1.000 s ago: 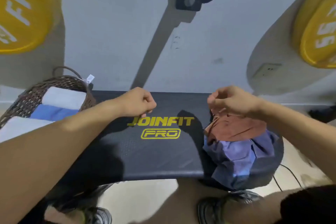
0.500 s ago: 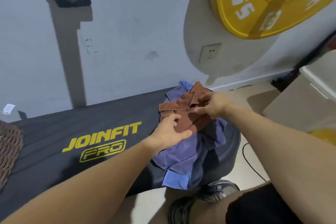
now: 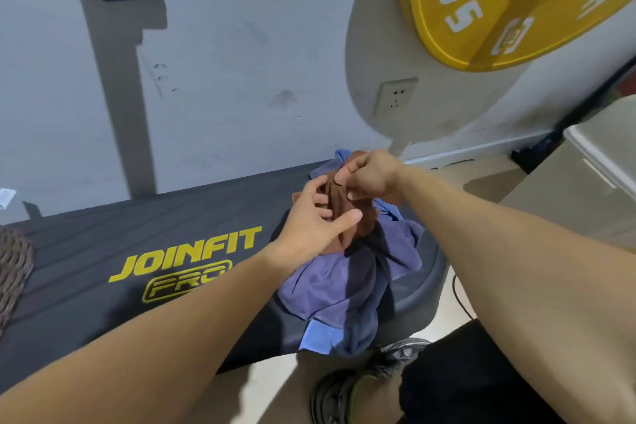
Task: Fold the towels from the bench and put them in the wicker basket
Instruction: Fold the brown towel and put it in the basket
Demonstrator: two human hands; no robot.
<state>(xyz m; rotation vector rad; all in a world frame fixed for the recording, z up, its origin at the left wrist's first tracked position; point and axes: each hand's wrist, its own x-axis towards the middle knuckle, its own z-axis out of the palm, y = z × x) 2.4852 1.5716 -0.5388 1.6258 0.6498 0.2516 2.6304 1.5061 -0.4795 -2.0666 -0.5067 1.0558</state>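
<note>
A black bench [image 3: 103, 237] with yellow JOINFIT PRO lettering runs across the view. At its right end lies a crumpled purple-blue towel [image 3: 330, 279], and a brown towel [image 3: 347, 217] is bunched on top of it. My right hand [image 3: 371, 175] pinches the brown towel's upper part and holds it raised. My left hand [image 3: 309, 220] grips the same towel from the left, fingers spread into its folds. Only a sliver of the wicker basket [image 3: 12, 268] shows at the left edge.
A yellow weight plate [image 3: 509, 0] hangs at the upper right, above a wall socket [image 3: 395, 96]. A grey box [image 3: 585, 175] stands on the floor at the right. A black cable [image 3: 459, 296] runs beside the bench, and my shoe [image 3: 347, 385] is below it.
The view swung right, so the basket has almost left the frame. Both hands moved onto the brown towel, gathered it and lifted it off the purple-blue towel.
</note>
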